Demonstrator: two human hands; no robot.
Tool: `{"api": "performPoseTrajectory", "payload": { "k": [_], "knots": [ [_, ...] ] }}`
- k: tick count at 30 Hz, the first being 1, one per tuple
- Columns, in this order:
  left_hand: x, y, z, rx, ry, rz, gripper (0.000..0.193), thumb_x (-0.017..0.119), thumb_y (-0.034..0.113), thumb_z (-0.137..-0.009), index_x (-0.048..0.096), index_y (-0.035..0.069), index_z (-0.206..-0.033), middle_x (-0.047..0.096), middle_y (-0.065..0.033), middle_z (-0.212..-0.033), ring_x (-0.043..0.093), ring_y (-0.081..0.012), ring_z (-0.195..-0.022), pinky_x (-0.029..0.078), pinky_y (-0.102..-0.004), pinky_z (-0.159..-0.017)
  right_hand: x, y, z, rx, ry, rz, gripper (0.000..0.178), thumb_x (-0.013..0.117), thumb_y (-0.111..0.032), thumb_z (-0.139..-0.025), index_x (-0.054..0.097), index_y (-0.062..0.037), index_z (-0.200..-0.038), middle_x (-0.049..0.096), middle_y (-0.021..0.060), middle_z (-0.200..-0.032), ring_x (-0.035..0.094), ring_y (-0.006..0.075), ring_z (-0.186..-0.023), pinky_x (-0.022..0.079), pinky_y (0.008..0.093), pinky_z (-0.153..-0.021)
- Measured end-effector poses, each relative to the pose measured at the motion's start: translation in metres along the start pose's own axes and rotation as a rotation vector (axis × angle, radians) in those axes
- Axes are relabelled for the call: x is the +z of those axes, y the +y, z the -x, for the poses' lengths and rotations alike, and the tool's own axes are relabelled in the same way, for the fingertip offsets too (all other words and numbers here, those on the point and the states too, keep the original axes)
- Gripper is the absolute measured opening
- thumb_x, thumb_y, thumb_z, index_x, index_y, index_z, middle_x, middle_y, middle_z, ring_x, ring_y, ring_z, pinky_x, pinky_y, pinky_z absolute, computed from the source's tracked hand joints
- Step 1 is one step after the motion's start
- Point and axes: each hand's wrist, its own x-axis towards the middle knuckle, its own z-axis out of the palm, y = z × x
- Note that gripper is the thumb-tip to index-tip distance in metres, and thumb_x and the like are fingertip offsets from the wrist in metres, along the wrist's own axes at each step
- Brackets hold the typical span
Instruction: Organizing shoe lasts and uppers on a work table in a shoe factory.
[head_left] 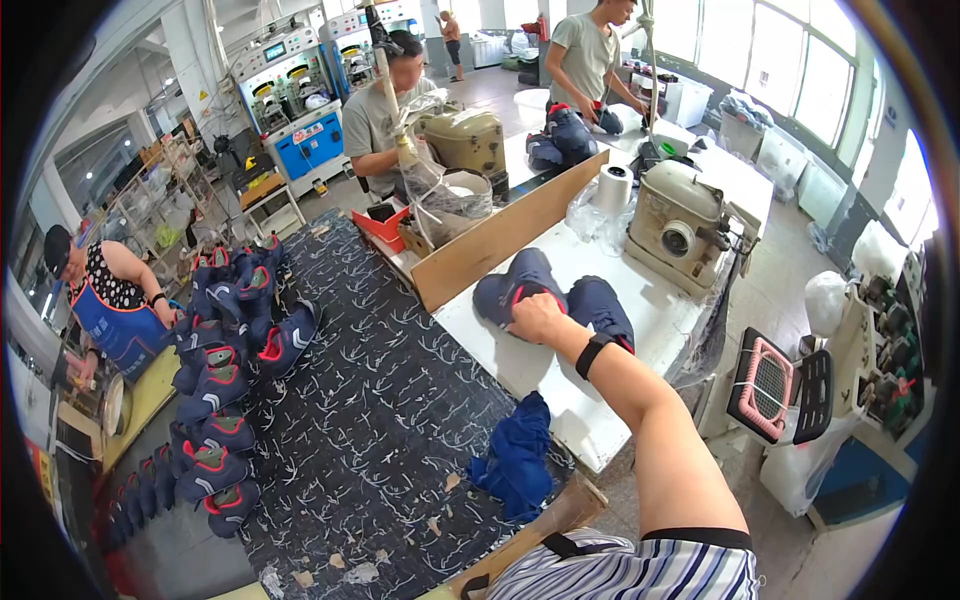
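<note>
On the white table in front of me lie two navy shoe uppers, the left one [526, 268] and the right one [603, 308]. My right hand [540, 318], with a black band on its wrist, reaches to the left upper. Its fingers are curled at the red-lined opening and closed on that edge; the fingertips are partly hidden. The right upper lies beside my wrist, partly behind my forearm. My left hand is out of view.
A beige sewing machine [680, 225] and a white thread cone [614, 188] stand behind the uppers. A wooden board [510, 235] divides the tables. Left, a dark patterned surface [370, 420] bears a blue cloth [518, 455] and many shoes [225, 380]. Co-workers [590, 60] work nearby.
</note>
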Motion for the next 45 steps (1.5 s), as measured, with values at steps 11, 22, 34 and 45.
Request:
{"api": "performPoseTrajectory", "payload": {
  "k": [11,22,34,45],
  "knots": [
    [-0.016,0.007,-0.001,-0.012,-0.189,0.036,0.069,0.042,0.050,-0.090,0.033,-0.001,-0.135,0.043,-0.0227,-0.128,0.047,-0.0382,-0.111,0.038,-0.0507,-0.089,0.023,0.094,0.000,0.308,0.119,-0.138,0.040,0.068,-0.042,-0.073,0.069,-0.0033,-0.085,0.068,0.0134,-0.084,0.066,0.0284,-0.082,0.050,0.0375,-0.074],
    [-0.025,0.013,0.009,0.050,-0.137,0.115,0.071,0.042,0.051,-0.089,0.033,-0.003,-0.134,0.043,-0.0248,-0.126,0.046,-0.0413,-0.111,0.037,-0.0530,-0.089,0.043,0.087,0.046,0.305,0.599,-0.154,0.032,0.067,-0.036,-0.075,0.062,-0.0043,-0.071,0.064,0.0147,-0.069,0.062,0.0317,-0.073,0.047,0.0416,-0.068],
    [-0.001,0.001,-0.007,-0.022,-0.087,0.086,0.071,0.043,0.049,-0.088,0.033,-0.003,-0.134,0.041,-0.0262,-0.128,0.045,-0.0426,-0.111,0.035,-0.0541,-0.092,0.036,0.022,0.093,0.001,0.726,-0.232,0.020,0.068,-0.022,-0.074,0.058,-0.0050,-0.079,0.063,0.0130,-0.081,0.057,0.0277,-0.080,0.042,0.0377,-0.074],
    [-0.037,0.009,0.001,-0.017,-0.216,0.092,0.068,0.038,0.049,-0.092,0.031,0.000,-0.137,0.037,-0.0229,-0.136,0.043,-0.0390,-0.116,0.034,-0.0525,-0.093,0.075,-0.018,0.049,-0.079,0.415,-0.148,0.073,0.070,-0.032,-0.074,0.037,-0.0070,-0.134,0.036,0.0206,-0.138,0.033,0.0345,-0.129,0.028,0.0484,-0.101]
  ]
}}
